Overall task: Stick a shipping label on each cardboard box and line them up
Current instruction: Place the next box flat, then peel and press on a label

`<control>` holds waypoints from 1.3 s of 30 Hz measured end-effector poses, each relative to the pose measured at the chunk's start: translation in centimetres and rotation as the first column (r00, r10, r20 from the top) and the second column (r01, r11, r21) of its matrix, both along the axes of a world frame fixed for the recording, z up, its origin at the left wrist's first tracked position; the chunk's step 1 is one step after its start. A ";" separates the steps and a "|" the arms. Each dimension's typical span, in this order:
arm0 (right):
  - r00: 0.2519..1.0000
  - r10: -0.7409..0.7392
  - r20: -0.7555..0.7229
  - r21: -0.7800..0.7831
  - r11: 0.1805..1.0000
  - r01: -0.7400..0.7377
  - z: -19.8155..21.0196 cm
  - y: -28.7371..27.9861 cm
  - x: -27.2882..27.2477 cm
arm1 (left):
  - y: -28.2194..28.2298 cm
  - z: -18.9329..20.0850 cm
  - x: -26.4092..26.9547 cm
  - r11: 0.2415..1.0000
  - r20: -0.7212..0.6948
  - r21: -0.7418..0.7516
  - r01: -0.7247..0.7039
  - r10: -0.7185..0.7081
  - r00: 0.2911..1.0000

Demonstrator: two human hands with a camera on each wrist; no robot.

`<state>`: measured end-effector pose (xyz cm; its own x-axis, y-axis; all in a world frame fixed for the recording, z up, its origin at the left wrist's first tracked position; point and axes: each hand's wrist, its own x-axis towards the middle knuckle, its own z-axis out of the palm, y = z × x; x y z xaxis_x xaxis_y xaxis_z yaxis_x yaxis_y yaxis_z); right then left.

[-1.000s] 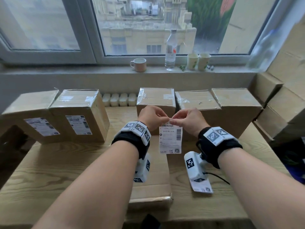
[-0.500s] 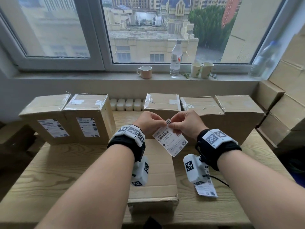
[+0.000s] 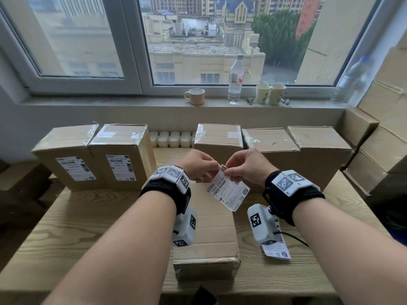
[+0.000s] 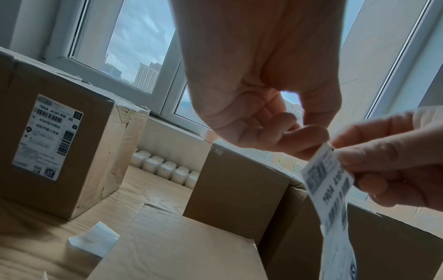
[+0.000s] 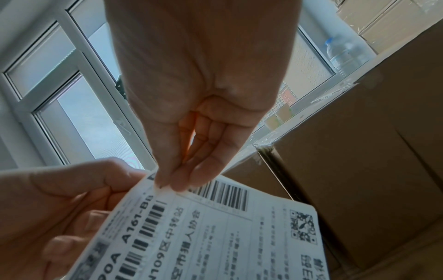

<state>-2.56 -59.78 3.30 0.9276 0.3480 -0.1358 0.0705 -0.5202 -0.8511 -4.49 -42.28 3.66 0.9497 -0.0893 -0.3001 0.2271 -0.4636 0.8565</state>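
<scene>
White paper label (image 3: pixel 229 190), straight a second ago, now tipped slantwise at frame middle, above flat box (image 3: pixel 206 225). Likely picking at a corner to peel the backing. Left hand (image 3: pixel 198 165) and right hand (image 3: pixel 244 166) raised together, fingertips pinching its top corner.

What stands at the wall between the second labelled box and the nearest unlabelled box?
A row of small white containers between the labelled box and the unlabelled box, in the head view.

Bench (image 3: pixel 66 227): carrying boxes.
Back left: two labelled boxes (image 3: pixel 94 157) sitting side by side.
Back right: three boxes (image 3: pixel 271 146).
Front: flat box (image 3: pixel 211 227) lying under held label (image 3: pixel 229 191).
Sill: mug (image 3: pixel 195 96) standing left of bottle (image 3: pixel 235 80).
</scene>
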 end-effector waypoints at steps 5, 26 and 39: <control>1.000 0.014 -0.006 0.004 1.000 -0.014 0.0 0.0 -0.2 | 0.0 0.2 -0.4 1.000 -0.016 -0.015 0.015 -0.015 1.000; 0.970 -0.022 0.244 -0.031 0.999 0.030 0.0 0.0 -0.2 | -0.8 0.2 -0.4 0.932 -0.158 -0.334 -0.140 0.092 0.983; 0.973 -0.025 0.228 -0.059 0.997 0.040 -0.3 0.0 -0.2 | -0.8 0.0 -0.6 0.932 -0.102 -0.335 -0.140 0.112 0.988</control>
